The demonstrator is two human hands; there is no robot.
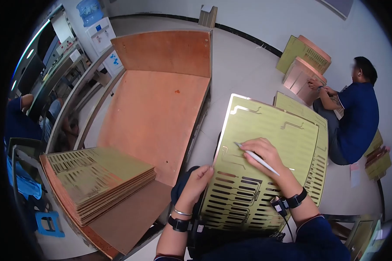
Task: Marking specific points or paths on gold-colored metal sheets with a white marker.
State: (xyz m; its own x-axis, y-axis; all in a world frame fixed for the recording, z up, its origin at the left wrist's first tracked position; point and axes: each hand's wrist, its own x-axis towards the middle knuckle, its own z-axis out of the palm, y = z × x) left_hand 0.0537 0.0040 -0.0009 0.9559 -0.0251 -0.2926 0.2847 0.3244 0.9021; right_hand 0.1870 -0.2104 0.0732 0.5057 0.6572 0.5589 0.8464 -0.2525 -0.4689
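Observation:
A large yellow-green circuit panel point(265, 130), with metallic traces and rows of dark slots, lies tilted in front of me. My left hand point(200, 176) is closed at its left edge, thumb and fingers pinching the rim. My right hand point(265, 154) rests over the middle of the panel. Between its fingers is a slim white pen-shaped tool point(261, 163), its grey tip at the panel's surface near a thin trace. Whether that tip is a blade or a pen point is too small to tell. What supports the panel is hidden beneath it.
On my left stands a wooden-lined rack point(157, 108) holding a stack of similar panels point(104, 174). At the right a seated person point(357, 113) handles a copper-coloured panel point(300, 78). A blue stool point(50, 224) is at the lower left, a water dispenser point(102, 41) behind.

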